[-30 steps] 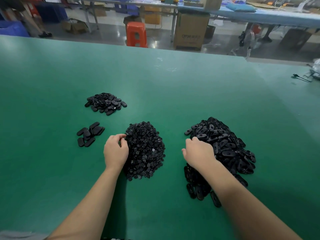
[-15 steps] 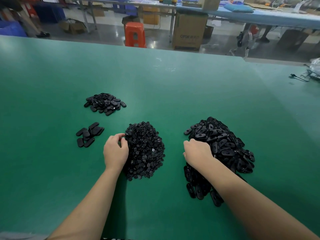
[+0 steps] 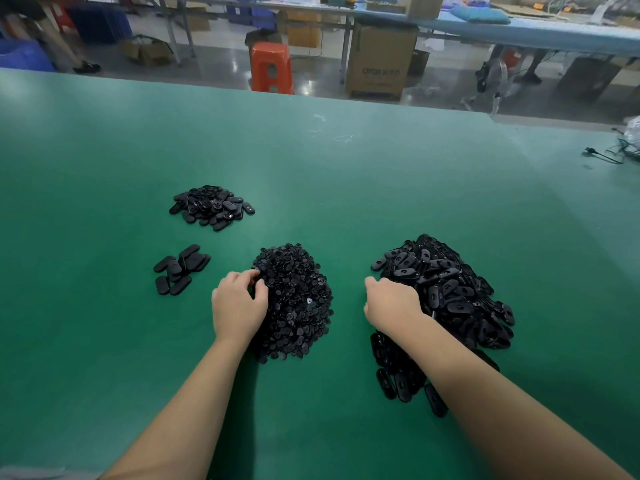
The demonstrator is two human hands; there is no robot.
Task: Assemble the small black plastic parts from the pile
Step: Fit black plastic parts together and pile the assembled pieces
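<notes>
Both curled: left hand [image 3: 239, 306] on small-parts pile [image 3: 298, 303], right hand [image 3: 391, 303] on oval-parts pile [image 3: 450, 289]; grips unclear.

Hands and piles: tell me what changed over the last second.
Little changed. The right hand slid slightly left along the near edge of the big pile of oval parts, fingers curled into it. The left hand kept picking at the middle pile of small parts. The two small groups of parts at the left stayed put.

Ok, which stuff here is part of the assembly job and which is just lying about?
Job: middle pile of small parts, right pile of oval parts, far pile, small group of ovals, left hand, right hand.

Lying about: cable, orange stool, cardboard box.
</notes>
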